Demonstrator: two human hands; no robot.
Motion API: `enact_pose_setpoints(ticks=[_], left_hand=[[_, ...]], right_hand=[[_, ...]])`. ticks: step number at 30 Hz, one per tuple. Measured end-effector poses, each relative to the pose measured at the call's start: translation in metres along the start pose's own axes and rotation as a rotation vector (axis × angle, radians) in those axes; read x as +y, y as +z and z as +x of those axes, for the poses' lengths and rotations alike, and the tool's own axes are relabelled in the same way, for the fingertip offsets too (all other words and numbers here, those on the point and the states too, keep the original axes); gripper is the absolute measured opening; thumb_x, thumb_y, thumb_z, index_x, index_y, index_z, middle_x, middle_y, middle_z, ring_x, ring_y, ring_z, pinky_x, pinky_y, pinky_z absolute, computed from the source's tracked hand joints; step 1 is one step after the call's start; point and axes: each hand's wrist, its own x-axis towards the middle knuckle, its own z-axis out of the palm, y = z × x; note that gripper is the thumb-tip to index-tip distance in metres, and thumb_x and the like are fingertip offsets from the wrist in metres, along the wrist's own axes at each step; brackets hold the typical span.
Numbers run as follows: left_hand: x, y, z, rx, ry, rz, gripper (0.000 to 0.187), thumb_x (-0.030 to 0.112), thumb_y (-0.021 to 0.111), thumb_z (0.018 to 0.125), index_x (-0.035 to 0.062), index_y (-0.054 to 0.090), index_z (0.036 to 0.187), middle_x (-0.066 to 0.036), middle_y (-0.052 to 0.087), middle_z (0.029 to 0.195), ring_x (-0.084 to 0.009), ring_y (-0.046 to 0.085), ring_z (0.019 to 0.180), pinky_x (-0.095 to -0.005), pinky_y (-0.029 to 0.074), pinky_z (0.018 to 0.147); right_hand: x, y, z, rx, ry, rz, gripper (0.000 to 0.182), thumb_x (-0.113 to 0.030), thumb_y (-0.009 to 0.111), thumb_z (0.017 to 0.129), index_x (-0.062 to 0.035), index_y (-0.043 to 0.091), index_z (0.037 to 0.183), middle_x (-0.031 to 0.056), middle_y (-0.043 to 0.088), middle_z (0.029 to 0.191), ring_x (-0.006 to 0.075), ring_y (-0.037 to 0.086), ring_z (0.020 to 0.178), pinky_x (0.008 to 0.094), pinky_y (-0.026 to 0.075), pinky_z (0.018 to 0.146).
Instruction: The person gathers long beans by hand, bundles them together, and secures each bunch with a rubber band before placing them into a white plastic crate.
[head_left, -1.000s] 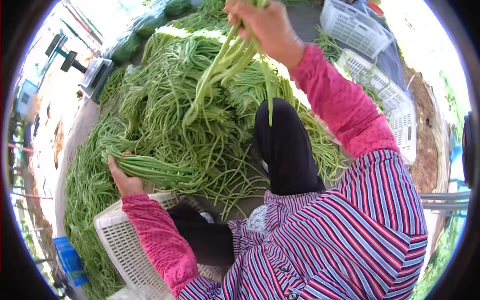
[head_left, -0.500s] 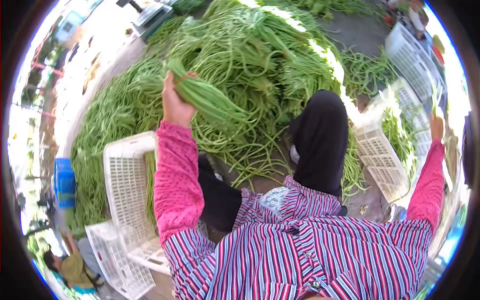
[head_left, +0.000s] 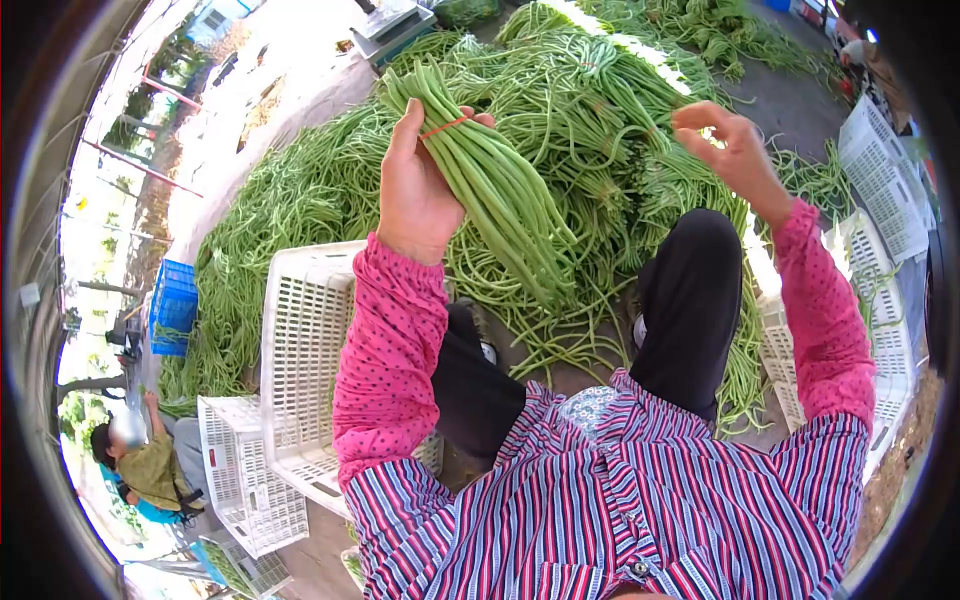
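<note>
My left hand [head_left: 422,190] is closed around a bundle of long green beans [head_left: 500,195], tied near its upper end with a thin red band [head_left: 445,128]. The loose ends of the beans hang down to the right over the big pile of long beans [head_left: 570,130] in front of me. To the right, my right hand [head_left: 730,155] hovers above the pile's edge. Its fingers are curved with a gap between them, and I see nothing held in them.
White plastic crates stand by my left arm [head_left: 310,360], behind it [head_left: 250,480] and beside my right arm [head_left: 870,260]. A blue crate [head_left: 172,305] is at the far left. Another person [head_left: 150,460] sits at the lower left. A scale [head_left: 393,35] stands behind the pile.
My right hand has come from the crate at far right inward and up over the pile's edge. My left hand still holds the bean bundle, now appearing more upright and nearer the middle.
</note>
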Motion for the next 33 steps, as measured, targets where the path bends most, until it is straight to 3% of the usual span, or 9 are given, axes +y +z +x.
enact_pose_setpoints(ticks=[4,9,13,18,20,25,28,30,33], left_hand=[[0.008,0.022,-0.004,-0.057,0.048,-0.023,0.035,0.031,0.048,0.095,-0.0028,0.054,0.102,-0.016,0.059,0.097,-0.0304,0.056,0.102,-0.0456,0.047,0.089],[0.026,0.023,-0.006,-0.056,0.108,0.172,0.032,0.021,0.053,0.09,-0.002,0.054,0.111,-0.015,0.06,0.106,-0.0263,0.055,0.101,-0.0437,0.044,0.091],[0.042,0.025,-0.02,-0.051,0.083,0.379,0.027,0.019,0.059,0.087,0.0016,0.06,0.108,-0.008,0.063,0.102,-0.0164,0.057,0.09,-0.0337,0.048,0.075],[0.044,0.01,-0.019,-0.007,0.131,0.584,0.026,0.025,0.065,0.086,0.0094,0.065,0.106,-0.005,0.064,0.101,-0.0135,0.057,0.094,-0.0298,0.047,0.077],[0.037,0.007,-0.015,-0.13,0.043,0.472,0.032,0.031,0.06,0.088,0.009,0.061,0.111,-0.009,0.061,0.11,-0.0185,0.055,0.106,-0.0352,0.045,0.082],[0.027,0.004,-0.014,-0.097,0.136,0.464,0.028,0.025,0.06,0.089,0.0032,0.06,0.107,-0.013,0.063,0.1,-0.0209,0.062,0.092,-0.0346,0.052,0.075],[0.025,0.004,-0.014,0.018,0.163,0.45,0.026,0.019,0.069,0.084,0.0014,0.061,0.101,-0.007,0.064,0.091,-0.0151,0.063,0.078,-0.0299,0.054,0.069],[0.024,0.005,-0.015,0.131,0.17,0.563,0.028,0.021,0.07,0.083,0.0017,0.06,0.1,-0.006,0.063,0.087,-0.0165,0.063,0.075,-0.0311,0.054,0.067],[0.018,0.009,-0.014,0.195,0.196,0.565,0.033,0.021,0.077,0.076,-0.001,0.059,0.092,-0.007,0.063,0.083,-0.0138,0.063,0.066,-0.0263,0.053,0.06]], right_hand=[[-0.088,0.08,0.015,-0.198,-0.108,0.315,0.075,-0.035,0.076,0.073,0.004,0.041,0.127,0.0205,0.053,0.121,0.0258,0.051,0.112,0.0383,0.041,0.097],[-0.093,0.14,0.029,-0.16,-0.004,0.836,0.069,-0.029,0.077,0.075,0.0048,0.041,0.124,0.0156,0.059,0.108,0.0178,0.058,0.098,0.0317,0.047,0.086],[-0.094,0.136,0.033,-0.265,0.104,1.109,0.034,-0.02,0.063,0.088,0.003,0.056,0.112,0.0054,0.063,0.096,0.008,0.058,0.084,0.0239,0.048,0.075],[-0.096,0.139,0.033,-0.316,0.173,1.324,0.033,-0.018,0.06,0.089,0.0024,0.055,0.115,0.0064,0.063,0.099,0.0092,0.06,0.086,0.0249,0.05,0.077],[-0.097,0.141,0.034,-0.409,0.208,1.452,0.032,-0.017,0.06,0.09,0.0027,0.055,0.115,0.0068,0.063,0.1,0.0105,0.061,0.087,0.0258,0.051,0.078],[-0.091,0.14,0.033,-0.436,0.216,1.361,0.032,-0.019,0.06,0.089,0.0014,0.057,0.113,0.006,0.063,0.1,0.0104,0.061,0.089,0.0265,0.05,0.079],[-0.097,0.127,0.031,-0.379,0.271,1.15,0.036,-0.027,0.061,0.088,-0.0009,0.058,0.113,0.0037,0.064,0.098,0.0101,0.06,0.091,0.0273,0.048,0.08],[-0.093,0.125,0.032,-0.255,0.16,0.917,0.041,-0.034,0.061,0.087,-0.0023,0.058,0.113,0.0024,0.064,0.098,0.0104,0.059,0.093,0.0274,0.047,0.082],[-0.093,0.136,0.029,-0.198,0.068,0.892,0.041,-0.035,0.066,0.084,-0.0019,0.061,0.107,0.0033,0.064,0.095,0.0093,0.057,0.087,0.0264,0.047,0.077]])
